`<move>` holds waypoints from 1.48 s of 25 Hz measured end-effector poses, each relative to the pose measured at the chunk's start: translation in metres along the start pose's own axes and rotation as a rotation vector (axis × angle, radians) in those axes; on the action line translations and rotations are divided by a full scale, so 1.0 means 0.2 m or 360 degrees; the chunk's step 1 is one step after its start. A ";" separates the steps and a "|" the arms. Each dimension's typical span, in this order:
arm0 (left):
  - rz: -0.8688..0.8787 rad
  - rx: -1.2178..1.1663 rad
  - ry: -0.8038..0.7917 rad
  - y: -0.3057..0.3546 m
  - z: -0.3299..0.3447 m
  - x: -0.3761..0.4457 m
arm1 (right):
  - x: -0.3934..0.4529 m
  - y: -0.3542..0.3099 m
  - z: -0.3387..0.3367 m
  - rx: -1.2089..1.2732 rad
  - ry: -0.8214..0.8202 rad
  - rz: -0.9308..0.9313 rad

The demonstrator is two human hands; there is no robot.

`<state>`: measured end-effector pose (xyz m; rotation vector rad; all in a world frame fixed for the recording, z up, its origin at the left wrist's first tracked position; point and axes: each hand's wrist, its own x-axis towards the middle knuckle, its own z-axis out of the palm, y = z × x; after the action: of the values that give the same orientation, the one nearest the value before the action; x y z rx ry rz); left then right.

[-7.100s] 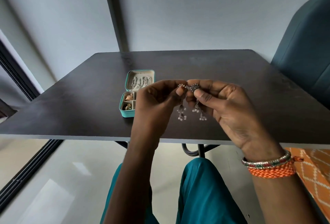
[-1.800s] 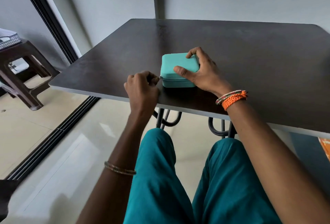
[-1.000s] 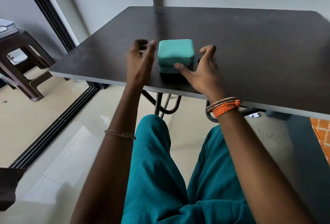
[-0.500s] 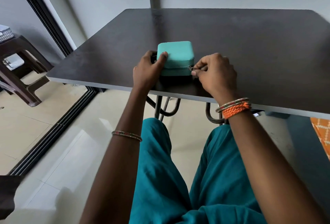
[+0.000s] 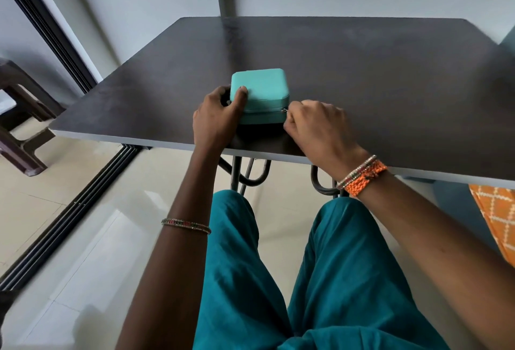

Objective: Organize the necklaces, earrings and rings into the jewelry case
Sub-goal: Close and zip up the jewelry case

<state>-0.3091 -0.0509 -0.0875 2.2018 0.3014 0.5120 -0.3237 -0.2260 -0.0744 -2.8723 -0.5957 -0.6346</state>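
The turquoise jewelry case (image 5: 263,90) sits closed on the dark table (image 5: 362,76), close to the front edge. My left hand (image 5: 218,117) grips the case's left front corner, thumb on the lid and fingers round the side. At the case's right front corner my right hand (image 5: 317,124) pinches the small metal zipper pull (image 5: 284,110). No necklaces, earrings or rings show outside the case.
A dark wooden stool (image 5: 19,115) stands at the left on the tiled floor. A sliding-door track (image 5: 69,210) runs along the floor at left. An orange patterned cloth (image 5: 496,210) lies at the right edge. My knees in teal trousers are under the table.
A second ago both hands were spread beside the closed case. The left hand has since taken hold of its left corner, and the right hand has pinched the zipper pull.
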 end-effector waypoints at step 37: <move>-0.0224 -0.0678 -0.0372 0.02 -0.02 0.09 | 0.17 -0.03 0.12 0.2222 -0.0188 0.0827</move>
<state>-0.2947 -0.0441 -0.0764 1.7882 0.1985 0.2126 -0.2883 -0.2035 -0.0817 -1.5922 -0.1278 0.0864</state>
